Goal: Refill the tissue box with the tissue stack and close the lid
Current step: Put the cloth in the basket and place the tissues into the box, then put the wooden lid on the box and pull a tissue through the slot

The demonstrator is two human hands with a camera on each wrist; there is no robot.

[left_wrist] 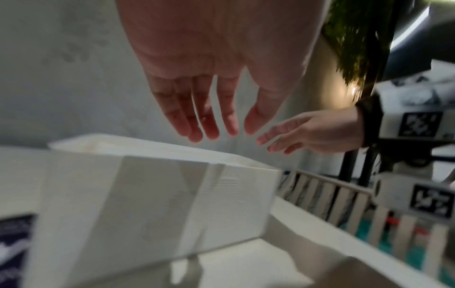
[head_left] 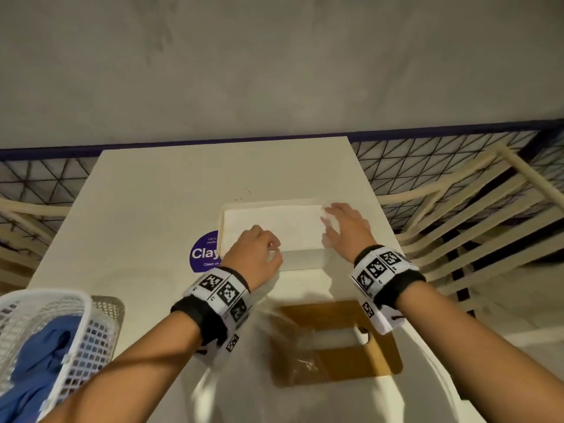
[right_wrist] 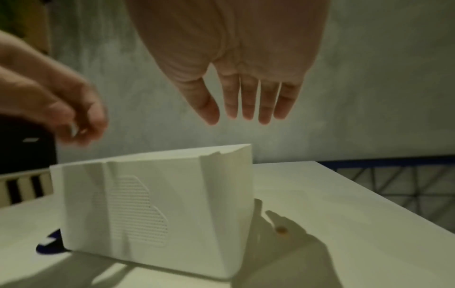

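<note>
Two bare hands hover over an open white rectangular tissue box (head_left: 300, 259) that stands on a cream-white worktop (head_left: 146, 203). Inside the box lies the white tissue stack (head_left: 271, 222), filling it nearly to the rim, with its flat top showing in the head view. The left hand (head_left: 254, 254) is above the box's near left corner; in the left wrist view its fingers (left_wrist: 209, 124) hang straight and slightly apart, clear of the box and holding nothing. The right hand (head_left: 345, 227) is over the box's right end, its fingers (right_wrist: 248, 105) stretched out together and empty in the right wrist view, well above the rim. Whether any fingertip brushes the tissues cannot be told from the head view. Nearer the person on the same worktop lies a light brown wooden lid (head_left: 378, 340) with a slot in it, partly covered by a crumpled clear plastic wrapper (head_left: 299, 343). A round dark blue sticker (head_left: 203, 253) sits half under the box's left end. A white mesh basket (head_left: 79, 325) holding blue cloth (head_left: 39, 358) stands at the near left.
</note>
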